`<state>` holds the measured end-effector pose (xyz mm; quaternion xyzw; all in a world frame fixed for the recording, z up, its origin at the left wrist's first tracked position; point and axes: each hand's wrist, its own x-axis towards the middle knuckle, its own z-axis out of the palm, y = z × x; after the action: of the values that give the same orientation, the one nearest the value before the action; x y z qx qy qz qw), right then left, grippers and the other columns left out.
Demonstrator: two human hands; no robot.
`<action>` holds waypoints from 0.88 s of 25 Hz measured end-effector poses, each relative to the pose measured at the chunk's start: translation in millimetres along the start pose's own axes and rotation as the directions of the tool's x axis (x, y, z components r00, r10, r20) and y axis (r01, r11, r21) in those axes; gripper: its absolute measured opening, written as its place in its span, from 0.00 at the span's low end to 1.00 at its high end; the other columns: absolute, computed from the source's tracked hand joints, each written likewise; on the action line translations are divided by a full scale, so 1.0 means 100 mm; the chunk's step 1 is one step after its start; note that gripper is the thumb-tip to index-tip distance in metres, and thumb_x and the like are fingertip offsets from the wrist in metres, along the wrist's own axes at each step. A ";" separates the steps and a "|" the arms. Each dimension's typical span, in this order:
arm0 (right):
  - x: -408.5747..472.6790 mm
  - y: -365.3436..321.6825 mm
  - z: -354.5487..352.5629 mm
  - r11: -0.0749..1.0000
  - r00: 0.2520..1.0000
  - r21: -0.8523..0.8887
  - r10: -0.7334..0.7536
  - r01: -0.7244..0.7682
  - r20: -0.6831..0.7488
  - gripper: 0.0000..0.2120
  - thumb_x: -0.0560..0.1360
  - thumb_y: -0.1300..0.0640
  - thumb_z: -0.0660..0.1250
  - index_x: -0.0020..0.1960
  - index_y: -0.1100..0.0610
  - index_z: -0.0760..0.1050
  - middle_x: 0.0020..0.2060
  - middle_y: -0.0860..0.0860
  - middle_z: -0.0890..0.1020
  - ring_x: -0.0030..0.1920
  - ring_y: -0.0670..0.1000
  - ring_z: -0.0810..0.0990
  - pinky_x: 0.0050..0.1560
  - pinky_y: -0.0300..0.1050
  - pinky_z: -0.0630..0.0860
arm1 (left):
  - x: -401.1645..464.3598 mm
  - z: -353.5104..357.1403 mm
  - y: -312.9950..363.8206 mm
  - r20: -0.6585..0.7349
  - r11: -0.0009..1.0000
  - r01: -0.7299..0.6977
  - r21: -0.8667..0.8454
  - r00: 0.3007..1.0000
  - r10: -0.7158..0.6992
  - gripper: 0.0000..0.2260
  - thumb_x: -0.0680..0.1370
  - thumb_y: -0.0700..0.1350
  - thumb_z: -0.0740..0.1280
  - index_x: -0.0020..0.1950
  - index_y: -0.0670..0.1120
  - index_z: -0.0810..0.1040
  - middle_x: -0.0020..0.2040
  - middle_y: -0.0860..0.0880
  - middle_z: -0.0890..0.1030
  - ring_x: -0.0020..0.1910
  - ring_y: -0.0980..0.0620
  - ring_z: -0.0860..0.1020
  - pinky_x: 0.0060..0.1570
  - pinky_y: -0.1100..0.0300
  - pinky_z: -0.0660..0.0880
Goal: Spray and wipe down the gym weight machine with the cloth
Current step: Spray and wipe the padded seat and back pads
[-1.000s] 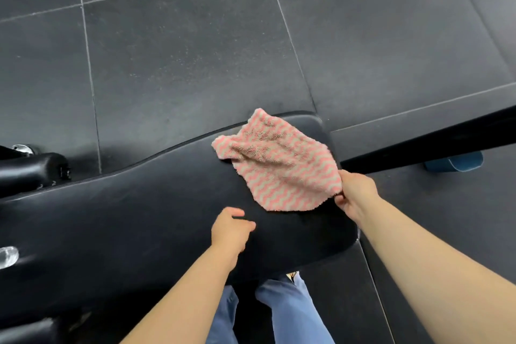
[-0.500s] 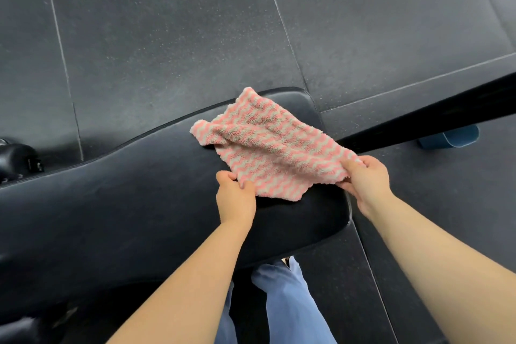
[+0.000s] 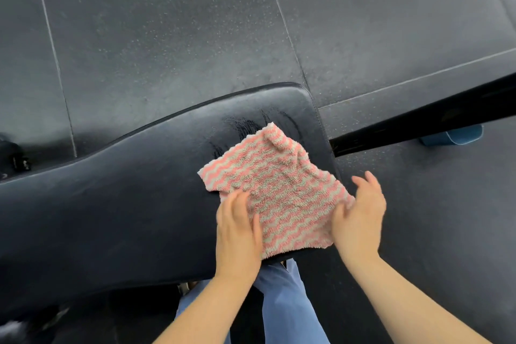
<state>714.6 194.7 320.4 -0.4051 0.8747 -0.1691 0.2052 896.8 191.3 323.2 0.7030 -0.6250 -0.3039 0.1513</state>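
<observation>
A pink-and-grey wavy-striped cloth [image 3: 282, 195] lies spread on the near right end of the black padded bench [image 3: 125, 193] of the weight machine. My left hand [image 3: 237, 229] rests flat on the cloth's left near corner, its fingers blurred by motion. At the cloth's right edge is my right hand [image 3: 360, 218], with fingers straight and spread and the palm touching the cloth's border. Wet wipe streaks [image 3: 251, 126] show on the pad just beyond the cloth. No spray bottle is in view.
A black machine bar [image 3: 418, 123] runs up to the right from the pad's end. A blue object [image 3: 452, 135] lies on the floor behind it. Dark rubber floor tiles [image 3: 167, 36] surround the bench. Another black machine part [image 3: 14, 159] sits at far left. My blue trousers [image 3: 284, 301] show below the pad.
The cloth has slid toward me over the pad's end, leaving wet streaks behind it. Both hands have gone from pinching its near corners to lying flat against it.
</observation>
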 end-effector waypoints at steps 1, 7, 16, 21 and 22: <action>0.03 -0.10 0.07 0.982 0.982 -0.022 -0.188 0.188 0.013 0.23 0.72 0.70 0.64 0.66 0.64 0.70 0.70 0.60 0.67 0.69 0.58 0.65 0.65 0.52 0.66 | 0.10 0.10 -0.02 -0.010 0.989 -0.120 0.084 0.993 0.121 0.21 0.76 0.40 0.65 0.67 0.42 0.65 0.67 0.41 0.68 0.67 0.44 0.63 0.65 0.49 0.67; 0.25 -0.15 0.76 0.606 0.627 -0.177 -0.707 0.776 0.326 0.24 0.78 0.53 0.53 0.73 0.57 0.58 0.72 0.57 0.64 0.72 0.57 0.60 0.72 0.53 0.53 | 0.43 0.61 -0.29 0.097 0.834 -0.232 0.501 0.972 0.212 0.32 0.77 0.57 0.49 0.77 0.50 0.42 0.77 0.43 0.39 0.76 0.42 0.39 0.71 0.40 0.46; 0.68 -0.43 0.89 0.594 0.675 -0.324 -0.679 0.737 0.289 0.23 0.80 0.49 0.45 0.74 0.52 0.58 0.73 0.54 0.65 0.73 0.55 0.58 0.72 0.54 0.49 | 1.06 0.54 -0.18 0.080 0.788 -0.272 0.552 0.958 0.275 0.29 0.76 0.58 0.49 0.75 0.48 0.55 0.75 0.41 0.56 0.75 0.39 0.51 0.69 0.37 0.48; 1.00 -0.70 0.97 0.617 0.680 -0.293 -0.696 0.730 0.228 0.25 0.78 0.49 0.50 0.73 0.55 0.64 0.73 0.54 0.65 0.73 0.55 0.57 0.72 0.53 0.49 | 1.49 0.46 -0.09 0.074 0.785 -0.293 0.546 0.950 0.303 0.29 0.76 0.57 0.50 0.75 0.47 0.55 0.74 0.41 0.61 0.73 0.40 0.55 0.68 0.37 0.49; 1.07 -0.75 0.98 0.616 0.675 -0.283 -0.706 0.735 0.215 0.25 0.78 0.49 0.50 0.73 0.56 0.65 0.73 0.55 0.66 0.73 0.55 0.58 0.72 0.53 0.49 | 1.58 0.44 -0.06 0.074 0.783 -0.295 0.547 0.949 0.306 0.28 0.76 0.57 0.50 0.74 0.47 0.55 0.74 0.41 0.61 0.73 0.40 0.55 0.68 0.38 0.49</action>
<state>748.5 52.6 247.6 -0.7577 0.6444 -0.0634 0.0811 879.7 46.2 247.9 0.6107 -0.7882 -0.0760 -0.0056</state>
